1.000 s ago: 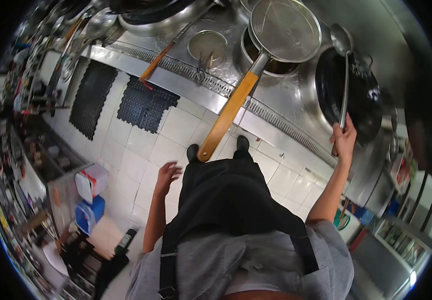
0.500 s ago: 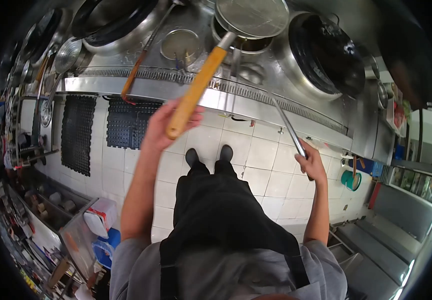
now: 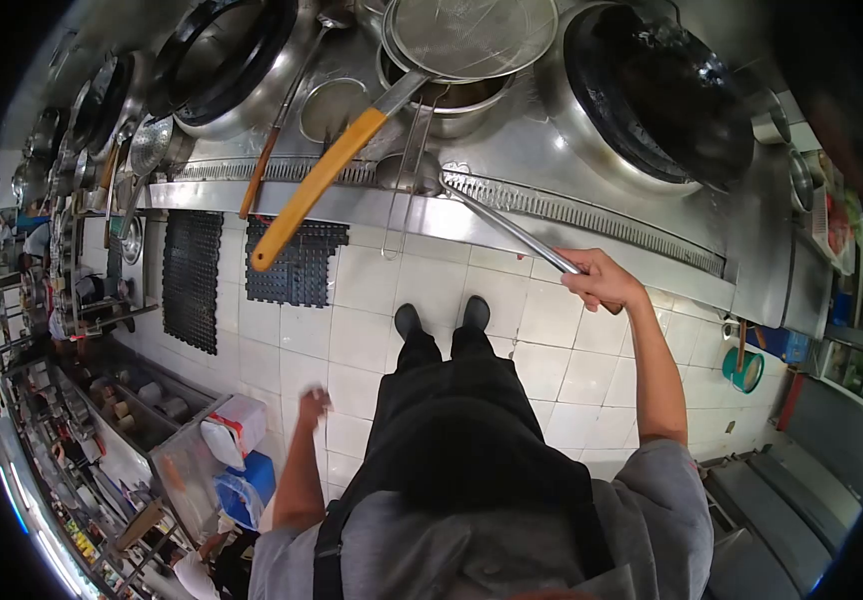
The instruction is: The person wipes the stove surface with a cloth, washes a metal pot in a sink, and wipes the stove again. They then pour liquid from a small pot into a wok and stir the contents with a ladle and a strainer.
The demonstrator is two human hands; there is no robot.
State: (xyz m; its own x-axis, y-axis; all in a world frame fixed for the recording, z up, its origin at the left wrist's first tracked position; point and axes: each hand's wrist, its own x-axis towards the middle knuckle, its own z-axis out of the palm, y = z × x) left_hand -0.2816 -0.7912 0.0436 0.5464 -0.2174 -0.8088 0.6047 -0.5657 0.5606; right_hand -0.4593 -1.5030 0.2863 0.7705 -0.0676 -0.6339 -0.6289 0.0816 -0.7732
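Note:
My right hand (image 3: 600,280) is closed around the dark end of a long metal ladle (image 3: 512,228). The ladle slants up and left, its bowl low at the stove's front grate. A round mesh strainer (image 3: 474,35) lies across a metal pot (image 3: 460,122), and its yellow wooden handle (image 3: 320,188) juts over the stove edge with no hand on it. Below, over the floor at my side, is my left hand (image 3: 315,403), blurred, with its fingers hard to make out. Beside the ladle bowl, a thin wire-like handle (image 3: 407,190) hangs over the edge.
Dark woks (image 3: 652,95) sit on the steel stove (image 3: 542,140) to the right and left. A wood-handled ladle (image 3: 262,165) and a round strainer (image 3: 334,108) lie left of the pot. Black mats (image 3: 192,280) and a green bucket (image 3: 742,370) are on the tiled floor.
My left hand has let go of the strainer handle and dropped down toward my body. The strainer's handle now points further left. The ladle in my right hand has swung left.

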